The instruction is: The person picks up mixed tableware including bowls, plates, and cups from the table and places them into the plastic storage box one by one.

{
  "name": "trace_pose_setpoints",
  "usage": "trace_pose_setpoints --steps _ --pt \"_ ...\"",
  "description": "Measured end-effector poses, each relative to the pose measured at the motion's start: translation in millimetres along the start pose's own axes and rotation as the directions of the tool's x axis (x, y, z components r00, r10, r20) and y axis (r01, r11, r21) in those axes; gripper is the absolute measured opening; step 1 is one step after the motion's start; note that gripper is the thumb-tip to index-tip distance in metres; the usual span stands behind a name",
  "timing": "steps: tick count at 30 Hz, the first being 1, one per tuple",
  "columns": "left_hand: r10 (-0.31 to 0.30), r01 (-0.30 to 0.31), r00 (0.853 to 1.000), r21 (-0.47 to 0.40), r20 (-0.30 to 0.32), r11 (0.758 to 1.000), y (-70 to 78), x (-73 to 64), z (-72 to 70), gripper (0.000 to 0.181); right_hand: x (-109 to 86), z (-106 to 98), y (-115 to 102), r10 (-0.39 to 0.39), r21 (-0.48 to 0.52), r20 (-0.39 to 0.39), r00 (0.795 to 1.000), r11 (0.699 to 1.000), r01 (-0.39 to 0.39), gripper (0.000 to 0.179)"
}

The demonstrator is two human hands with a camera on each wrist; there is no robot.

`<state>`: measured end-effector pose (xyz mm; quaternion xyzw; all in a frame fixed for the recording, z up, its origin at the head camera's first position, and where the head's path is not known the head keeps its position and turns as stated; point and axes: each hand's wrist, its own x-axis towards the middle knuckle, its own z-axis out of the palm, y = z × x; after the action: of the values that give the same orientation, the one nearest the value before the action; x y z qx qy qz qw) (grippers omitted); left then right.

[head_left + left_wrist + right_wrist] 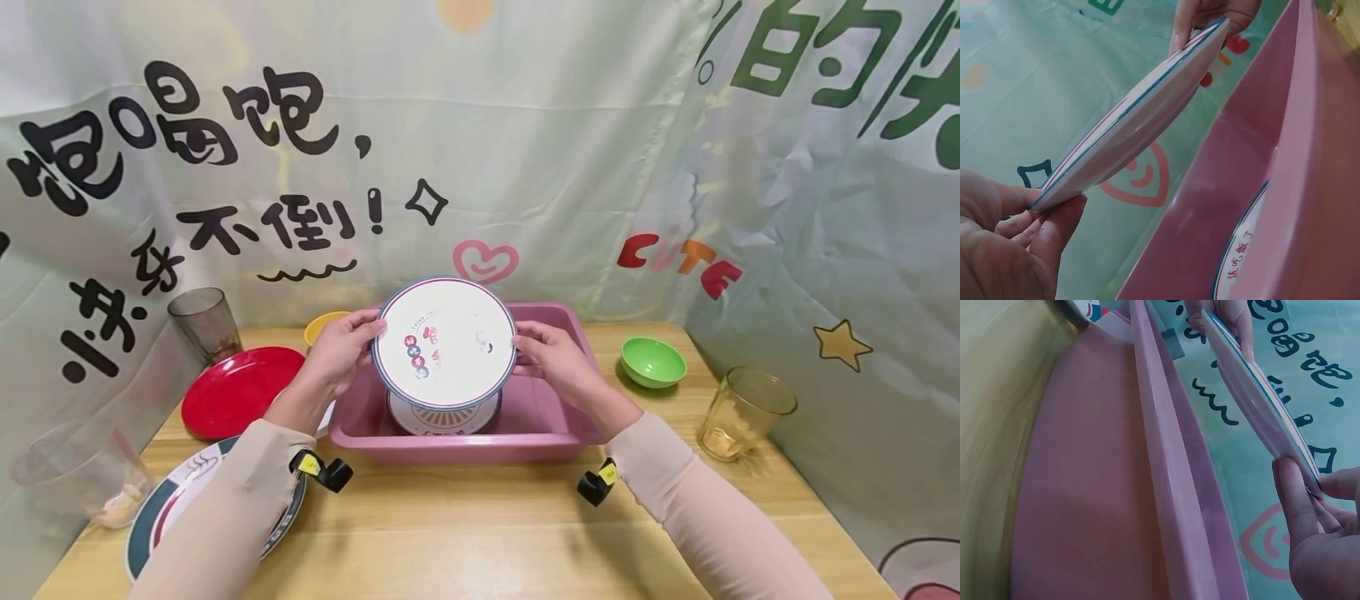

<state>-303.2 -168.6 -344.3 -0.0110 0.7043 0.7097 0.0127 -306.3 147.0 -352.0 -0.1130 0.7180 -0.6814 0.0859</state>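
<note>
A round white plate point(457, 346) with a blue and red rim and printed characters is held up above a pink basin point(540, 429). My left hand point(335, 350) pinches its left edge, thumb on one face and fingers on the other. On the opposite edge my right hand point(558, 360) pinches the rim the same way. Both wrist views show the plate from the side, tilted and apart from the basin. Inside the basin lies another printed white plate point(442, 419), partly hidden behind the held one.
Left on the wooden table are a red plate point(232, 392), a large patterned plate point(161, 517), a grey cup point(204, 323), a clear cup point(90, 475) and a yellow dish point(322, 323). At right stand a green bowl point(652, 362) and an amber glass point(742, 414).
</note>
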Motion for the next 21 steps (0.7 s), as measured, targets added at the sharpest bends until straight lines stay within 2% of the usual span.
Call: trace_pose_setpoints --steps 10,16,21 --pt "-0.003 0.005 0.999 0.043 -0.04 0.999 -0.5 18.1 3.9 0.042 17.0 -4 -4 0.044 -0.042 -0.023 0.999 0.998 -0.045 0.039" --pt "-0.016 0.022 0.998 0.103 -0.055 0.994 -2.2 26.9 5.1 0.04 26.6 -6 -3 0.077 -0.058 -0.017 0.997 0.995 -0.078 0.038" --pt "-0.03 0.042 0.997 0.187 -0.069 0.981 -0.9 35.1 5.8 0.037 37.0 -8 0 0.089 -0.092 -0.013 0.996 0.992 -0.089 0.038"
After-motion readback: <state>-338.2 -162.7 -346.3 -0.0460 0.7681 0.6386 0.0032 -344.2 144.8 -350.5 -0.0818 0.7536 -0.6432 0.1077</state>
